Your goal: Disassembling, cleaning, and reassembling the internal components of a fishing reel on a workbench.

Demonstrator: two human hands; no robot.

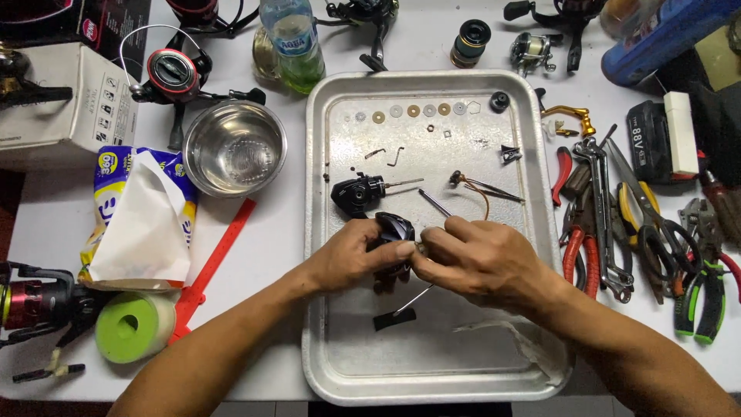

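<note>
Both hands meet over the middle of the metal tray (324, 232) on the desk (262, 255). Left hand (351, 255) closed around a black reel body (394, 232), gripping it from the left and below. Right hand (475, 259) pressed to the same reel body from the right, fingertips pinched at its side; what they pinch is too small to tell. A second black reel part (356, 193) lies on the tray just beyond the hands. Row of small washers (413, 111) along the far edge. Steel bowl (235, 147) left of tray, pliers (580, 255) right.
</note>
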